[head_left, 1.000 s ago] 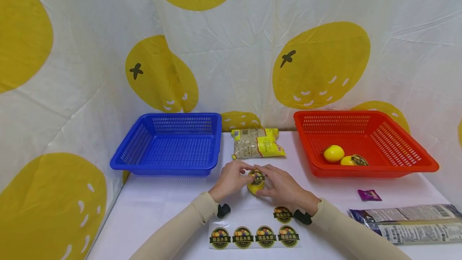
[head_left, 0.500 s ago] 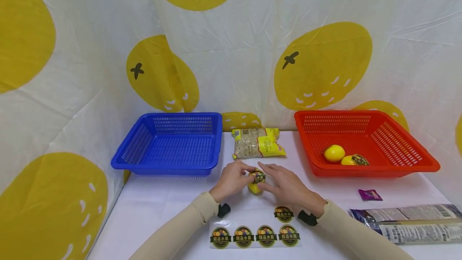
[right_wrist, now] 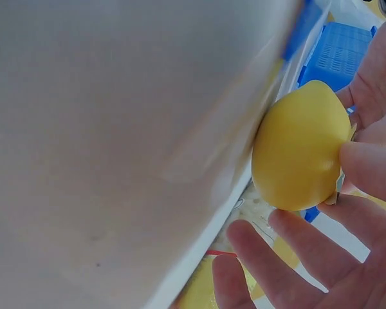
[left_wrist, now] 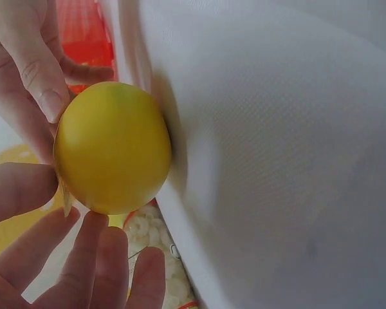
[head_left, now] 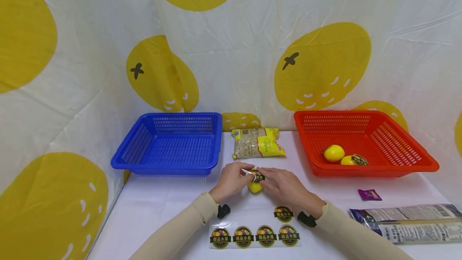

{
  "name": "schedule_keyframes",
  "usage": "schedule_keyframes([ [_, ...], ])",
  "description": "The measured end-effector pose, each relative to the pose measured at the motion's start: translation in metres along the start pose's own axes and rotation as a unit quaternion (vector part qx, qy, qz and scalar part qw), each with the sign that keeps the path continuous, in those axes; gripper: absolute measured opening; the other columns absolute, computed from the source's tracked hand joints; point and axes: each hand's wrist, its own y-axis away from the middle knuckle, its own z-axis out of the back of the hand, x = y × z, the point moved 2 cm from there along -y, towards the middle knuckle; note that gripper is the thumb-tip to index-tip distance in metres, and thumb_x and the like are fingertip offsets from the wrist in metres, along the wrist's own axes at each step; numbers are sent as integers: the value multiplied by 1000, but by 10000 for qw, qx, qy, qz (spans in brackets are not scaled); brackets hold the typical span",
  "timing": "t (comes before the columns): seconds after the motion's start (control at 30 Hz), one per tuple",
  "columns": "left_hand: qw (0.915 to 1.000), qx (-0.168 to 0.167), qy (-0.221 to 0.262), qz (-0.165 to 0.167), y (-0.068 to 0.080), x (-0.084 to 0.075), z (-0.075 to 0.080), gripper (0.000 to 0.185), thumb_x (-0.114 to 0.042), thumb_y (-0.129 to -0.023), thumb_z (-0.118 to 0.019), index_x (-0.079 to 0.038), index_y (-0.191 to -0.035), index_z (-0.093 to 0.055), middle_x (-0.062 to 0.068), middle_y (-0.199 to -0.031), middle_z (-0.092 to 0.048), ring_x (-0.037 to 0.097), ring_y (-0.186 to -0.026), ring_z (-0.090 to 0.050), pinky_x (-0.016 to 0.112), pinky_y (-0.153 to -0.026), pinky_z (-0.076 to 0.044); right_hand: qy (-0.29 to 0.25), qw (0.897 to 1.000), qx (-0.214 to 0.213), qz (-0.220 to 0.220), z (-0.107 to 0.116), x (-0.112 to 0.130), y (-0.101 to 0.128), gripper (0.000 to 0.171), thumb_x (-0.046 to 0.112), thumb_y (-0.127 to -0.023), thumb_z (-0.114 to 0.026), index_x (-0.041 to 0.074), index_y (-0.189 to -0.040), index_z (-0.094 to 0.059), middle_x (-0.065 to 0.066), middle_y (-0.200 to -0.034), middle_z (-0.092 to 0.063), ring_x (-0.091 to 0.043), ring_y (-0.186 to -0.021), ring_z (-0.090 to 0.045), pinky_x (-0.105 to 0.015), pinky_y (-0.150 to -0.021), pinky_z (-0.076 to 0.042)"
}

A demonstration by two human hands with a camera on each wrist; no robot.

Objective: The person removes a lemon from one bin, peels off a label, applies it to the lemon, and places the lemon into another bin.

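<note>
I steady the lemon (head_left: 254,186) on the table (head_left: 162,208) between the baskets with my left hand (head_left: 231,179), so my right hand (head_left: 283,187) can pinch its sticker (head_left: 258,176). More stickers on a sheet (head_left: 254,236) lie near me.

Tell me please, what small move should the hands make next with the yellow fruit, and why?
Probably press the sticker flat with the right hand while the left hand steadies the yellow fruit. The fruit rests on the table, and the sticker's edge looks not fully smoothed down.
</note>
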Motion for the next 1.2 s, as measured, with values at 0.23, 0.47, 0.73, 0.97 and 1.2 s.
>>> schedule_keyframes([
  [0.23, 9996, -6, 281, -20, 4, 8, 1, 34, -23, -97, -67, -14, -129, -72, 3, -124, -76, 21, -103, -73, 31, -82, -58, -73, 9999, 42, -70, 0, 0, -2, 51, 31, -97, -70, 14, -145, -60, -7, -140, -67, -30, -127, -65, -55, -105, -52],
  [0.47, 9997, 12, 243, -91, 7, 11, 2, 28, -24, -96, -71, -19, -123, -76, 0, -121, -77, 18, -96, -74, 22, -70, -56, -177, 9997, 85, -116, -1, -1, -2, 51, 30, -99, -68, 13, -145, -59, -7, -140, -67, -31, -128, -65, -55, -106, -51],
  [0.73, 9997, 14, -132, -200, 8, 9, 1, 27, -22, -97, -71, -18, -123, -76, 3, -118, -78, 13, -87, -71, 20, -63, -50, -277, 9992, 256, -134, -3, -3, -2, 51, 29, -101, -65, 12, -148, -55, -8, -143, -65, -30, -131, -63, -54, -108, -49],
  [0.97, 9993, 2, -308, -215, 7, 8, 0, 27, -24, -98, -69, -19, -124, -76, 2, -120, -77, 15, -92, -73, 20, -67, -49, -171, 9994, 155, -266, 1, -3, 0, 55, 30, -102, -64, 15, -153, -50, -9, -146, -62, -32, -133, -61, -55, -109, -48],
  [1.2, 9999, -27, -32, -123, 9, 7, -2, 30, -22, -99, -68, -19, -128, -73, 5, -119, -77, 16, -86, -74, 21, -57, -51, -315, 9988, 266, -278, 4, -3, 4, 51, 31, -101, -64, 19, -150, -54, -7, -148, -60, -32, -135, -60, -58, -109, -47],
])
